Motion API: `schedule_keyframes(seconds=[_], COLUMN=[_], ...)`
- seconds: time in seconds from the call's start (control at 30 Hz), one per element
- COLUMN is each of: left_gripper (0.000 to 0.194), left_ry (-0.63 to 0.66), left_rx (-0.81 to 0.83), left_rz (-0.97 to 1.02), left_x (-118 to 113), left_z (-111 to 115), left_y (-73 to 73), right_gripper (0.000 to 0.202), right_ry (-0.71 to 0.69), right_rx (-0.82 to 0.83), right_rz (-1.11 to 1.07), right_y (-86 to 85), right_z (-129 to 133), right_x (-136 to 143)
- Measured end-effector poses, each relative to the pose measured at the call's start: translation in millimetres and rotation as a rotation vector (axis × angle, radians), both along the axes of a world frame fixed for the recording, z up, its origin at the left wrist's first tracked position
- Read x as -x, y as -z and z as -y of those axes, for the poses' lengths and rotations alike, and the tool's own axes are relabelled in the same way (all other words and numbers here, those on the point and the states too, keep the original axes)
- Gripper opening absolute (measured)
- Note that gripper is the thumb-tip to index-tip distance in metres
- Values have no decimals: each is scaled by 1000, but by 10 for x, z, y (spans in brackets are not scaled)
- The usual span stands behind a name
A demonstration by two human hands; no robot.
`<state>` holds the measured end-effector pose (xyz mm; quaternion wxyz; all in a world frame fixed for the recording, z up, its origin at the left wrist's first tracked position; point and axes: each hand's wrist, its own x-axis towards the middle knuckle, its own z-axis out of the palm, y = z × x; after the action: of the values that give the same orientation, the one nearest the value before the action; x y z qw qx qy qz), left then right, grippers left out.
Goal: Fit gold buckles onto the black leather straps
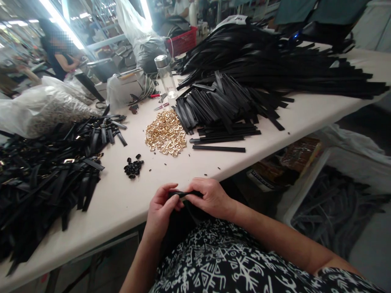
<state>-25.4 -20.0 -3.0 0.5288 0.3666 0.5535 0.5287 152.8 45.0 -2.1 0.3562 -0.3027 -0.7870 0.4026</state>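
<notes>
Both hands meet at the table's front edge around a black strap (185, 194). My left hand (163, 205) pinches one end of it between thumb and fingers. The other end is gripped by my right hand (210, 197), fingers closed over it. Much of the strap is hidden by the fingers. Ahead lies a small pile of black rings (133, 166). Beyond it is a heap of gold buckles (166, 132). Cut black strips (218, 101) are stacked right of the buckles, with a single strip (218, 149) lying apart in front.
Straps with gold buckles (76, 162) cover the table's left side. Long black strips (259, 61) fill the back right. A glass bottle (166, 77) stands behind the buckles. Below right is a white bin (308, 183) of dark strips. Another person (61, 53) is at the far left.
</notes>
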Motion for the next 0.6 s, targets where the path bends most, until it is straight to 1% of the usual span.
schedule_keyframes(seconds=[0.07,0.1,0.13,0.2,0.3,0.37,0.43,0.47,0.53,0.6], left_gripper=[19,15,13,13,19,16,6,10,25,34], left_ry=[106,129,130,95,30,-28,-29,-14,6,-24], left_rx=[-127,-202,-278,-420,-605,-671,-630,-571,-403,-229], left_rz=[-314,-461,-583,-762,-933,-942,-824,-736,-550,-386], left_x=[27,35,39,35,17,15,24,30,42,48], left_z=[-13,-27,-43,-70,-52,7,77,106,137,133], left_y=[-25,-34,-39,-40,-43,-58,-69,-67,-45,-6], right_gripper=[6,5,5,5,4,2,3,4,7,10], right_ry=[7,16,26,39,55,82,103,102,70,25], right_rx=[-46,-56,-57,-30,56,117,163,176,181,166], right_rz=[25,37,46,54,39,35,39,40,40,53], right_y=[-4,-4,-4,0,8,5,-11,-25,-59,-94], right_z=[1,1,0,-6,-37,-70,-103,-114,-122,-108], right_x=[-11,-13,-13,-13,-37,-79,-132,-156,-192,-202])
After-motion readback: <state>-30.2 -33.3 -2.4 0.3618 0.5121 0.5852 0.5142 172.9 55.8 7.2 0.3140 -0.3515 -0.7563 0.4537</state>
